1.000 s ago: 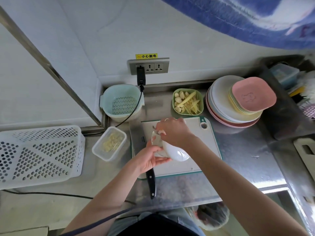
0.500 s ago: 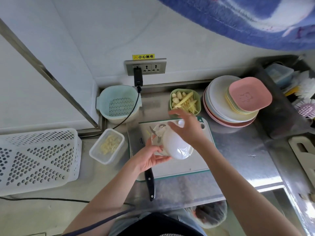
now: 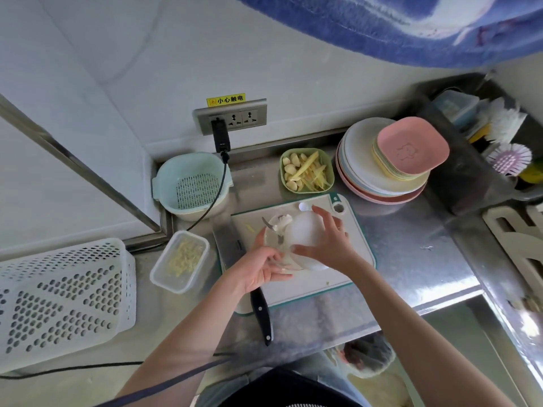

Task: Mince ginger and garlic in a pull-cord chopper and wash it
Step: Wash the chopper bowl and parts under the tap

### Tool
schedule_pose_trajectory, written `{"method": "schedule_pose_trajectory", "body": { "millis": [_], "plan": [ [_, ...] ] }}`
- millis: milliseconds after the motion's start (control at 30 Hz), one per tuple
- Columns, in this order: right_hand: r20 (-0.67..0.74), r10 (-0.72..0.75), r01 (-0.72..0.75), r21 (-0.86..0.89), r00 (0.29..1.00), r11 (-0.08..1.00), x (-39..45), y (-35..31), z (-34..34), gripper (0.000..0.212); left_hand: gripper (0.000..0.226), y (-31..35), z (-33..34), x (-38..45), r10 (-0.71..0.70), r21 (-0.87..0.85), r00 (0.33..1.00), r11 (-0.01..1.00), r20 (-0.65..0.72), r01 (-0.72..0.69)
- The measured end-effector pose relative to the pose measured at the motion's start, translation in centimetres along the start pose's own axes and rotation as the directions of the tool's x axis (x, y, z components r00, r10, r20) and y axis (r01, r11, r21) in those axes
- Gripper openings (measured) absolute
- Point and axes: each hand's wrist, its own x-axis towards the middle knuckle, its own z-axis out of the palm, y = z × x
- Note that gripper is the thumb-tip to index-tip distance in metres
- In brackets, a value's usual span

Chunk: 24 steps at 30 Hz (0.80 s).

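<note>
Over the white cutting board (image 3: 351,264), my left hand (image 3: 260,270) grips the clear chopper bowl (image 3: 274,239), whose blade shaft (image 3: 280,226) stands uncovered. My right hand (image 3: 329,243) holds the white chopper lid (image 3: 304,235) tilted off the bowl's right side. A green dish (image 3: 307,170) of garlic cloves and ginger strips sits behind the board. A clear tub (image 3: 179,261) with minced ginger and garlic stands to the left.
A knife (image 3: 260,308) lies along the board's left side, its black handle over the counter edge. A mint colander (image 3: 192,186) with a black cord across it stands at the back left, a white perforated basket (image 3: 63,301) at the far left, stacked plates (image 3: 385,163) at the back right.
My right hand has tilted the lid further off the bowl toward the right, which exposes the blades. My left hand keeps its hold on the bowl.
</note>
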Motion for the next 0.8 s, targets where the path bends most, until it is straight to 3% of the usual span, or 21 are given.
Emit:
{"method": "schedule_pose_trajectory", "body": {
  "millis": [167, 267, 433, 500, 567, 667, 800],
  "plan": [
    [0.029, -0.064, 0.064, -0.002, 0.998, 0.998, -0.8, -0.5, 0.5, 0.109, 0.073, 0.5, 0.4, -0.8, 0.069, -0.127, 0.992, 0.99, 0.109, -0.055],
    [0.052, -0.07, 0.07, -0.008, 0.996, 0.997, -1.1, -1.0, 0.8, 0.114, 0.078, 0.1, 0.2, -1.2, 0.133, -0.147, 0.981, 0.983, 0.144, -0.111],
    [0.098, -0.1, 0.104, -0.032, 0.99, 0.994, -1.3, -1.9, 0.9, 0.115, 0.102, -0.3, 0.8, -1.2, 0.206, -0.008, 0.979, 0.979, -0.011, -0.206],
    [0.126, -0.134, 0.139, -0.031, 0.983, 0.99, -1.2, -2.2, 0.7, 0.114, 0.099, -0.3, 0.9, -1.3, 0.229, 0.001, 0.971, 0.973, -0.073, -0.23],
    [0.168, -0.161, 0.151, 0.07, 0.973, 0.986, -1.2, -2.0, 0.2, 0.109, 0.083, -0.2, 0.9, -1.6, 0.252, -0.01, 0.962, 0.967, -0.108, -0.254],
    [0.166, -0.141, 0.062, 0.412, 0.976, 0.909, -1.7, -1.6, -0.8, 0.091, 0.069, 0.0, 0.5, -2.0, 0.256, -0.038, 0.957, 0.964, -0.132, -0.263],
    [0.135, 0.072, -0.144, 0.672, 0.988, 0.727, -2.3, -1.0, -1.4, 0.064, 0.062, 0.2, 1.7, -2.1, 0.226, 0.008, 0.972, 0.974, -0.061, -0.226]
  ]
}}
